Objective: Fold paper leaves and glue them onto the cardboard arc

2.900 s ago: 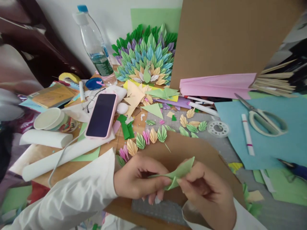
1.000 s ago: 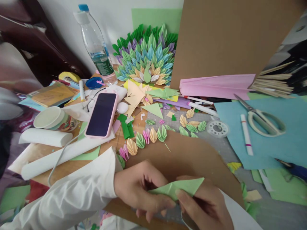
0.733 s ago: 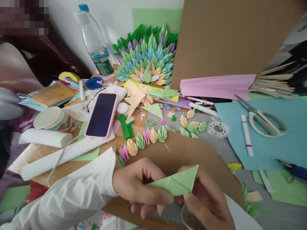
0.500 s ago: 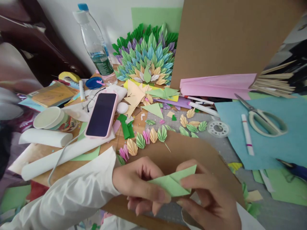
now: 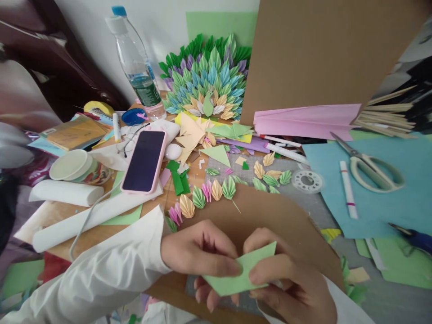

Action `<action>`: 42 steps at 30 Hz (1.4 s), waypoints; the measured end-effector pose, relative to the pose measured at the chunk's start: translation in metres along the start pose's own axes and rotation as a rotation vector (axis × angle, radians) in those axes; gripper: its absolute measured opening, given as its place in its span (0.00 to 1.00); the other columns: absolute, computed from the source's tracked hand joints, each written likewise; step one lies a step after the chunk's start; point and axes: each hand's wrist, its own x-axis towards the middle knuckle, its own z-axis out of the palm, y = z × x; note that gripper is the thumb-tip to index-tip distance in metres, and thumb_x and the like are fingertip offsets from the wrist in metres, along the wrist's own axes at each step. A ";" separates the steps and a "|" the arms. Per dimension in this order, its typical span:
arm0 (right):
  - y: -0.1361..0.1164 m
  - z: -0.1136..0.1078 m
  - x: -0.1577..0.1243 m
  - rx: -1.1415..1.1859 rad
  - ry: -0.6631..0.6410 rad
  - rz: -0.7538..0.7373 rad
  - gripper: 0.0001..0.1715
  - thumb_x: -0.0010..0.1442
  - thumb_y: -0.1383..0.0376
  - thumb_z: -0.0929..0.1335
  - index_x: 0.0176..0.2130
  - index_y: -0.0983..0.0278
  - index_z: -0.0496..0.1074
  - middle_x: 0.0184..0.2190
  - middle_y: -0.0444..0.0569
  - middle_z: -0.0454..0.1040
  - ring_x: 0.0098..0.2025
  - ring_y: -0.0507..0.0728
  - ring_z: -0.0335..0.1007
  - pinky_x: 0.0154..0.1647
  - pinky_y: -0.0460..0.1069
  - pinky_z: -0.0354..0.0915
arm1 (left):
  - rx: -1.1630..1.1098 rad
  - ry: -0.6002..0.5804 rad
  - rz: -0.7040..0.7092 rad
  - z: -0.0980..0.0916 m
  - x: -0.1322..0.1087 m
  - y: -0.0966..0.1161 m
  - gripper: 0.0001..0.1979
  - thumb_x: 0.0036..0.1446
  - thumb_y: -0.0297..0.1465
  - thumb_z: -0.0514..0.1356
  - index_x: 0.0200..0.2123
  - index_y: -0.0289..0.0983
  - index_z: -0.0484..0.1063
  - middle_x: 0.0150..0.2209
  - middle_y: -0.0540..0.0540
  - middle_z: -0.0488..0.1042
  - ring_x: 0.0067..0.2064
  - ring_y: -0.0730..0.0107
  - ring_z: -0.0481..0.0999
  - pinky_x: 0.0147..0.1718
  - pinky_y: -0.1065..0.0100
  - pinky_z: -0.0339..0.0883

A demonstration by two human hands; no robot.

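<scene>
Spanning both hands (image 5: 197, 254) (image 5: 290, 280), seemingly folded paper (image 5: 248, 262)

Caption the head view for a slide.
Both hands hold light-green paper; pleated paper leaves lie along the edge of brown cardboard.

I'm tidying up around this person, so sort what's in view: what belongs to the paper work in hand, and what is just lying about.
Seems to belong to the work:
green paper, pinched by left hand and right hand
pleated paper leaves
cardboard sheet below the hands
scissors

Probably just lying about:
phone
bottle with green label
cup
</scene>
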 end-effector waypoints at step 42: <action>-0.003 0.025 -0.004 0.242 0.286 0.337 0.12 0.62 0.61 0.69 0.29 0.63 0.67 0.27 0.45 0.66 0.26 0.51 0.67 0.21 0.43 0.60 | 0.649 0.040 0.319 0.000 0.006 -0.018 0.17 0.64 0.33 0.49 0.25 0.33 0.67 0.20 0.40 0.75 0.17 0.75 0.72 0.16 0.80 0.65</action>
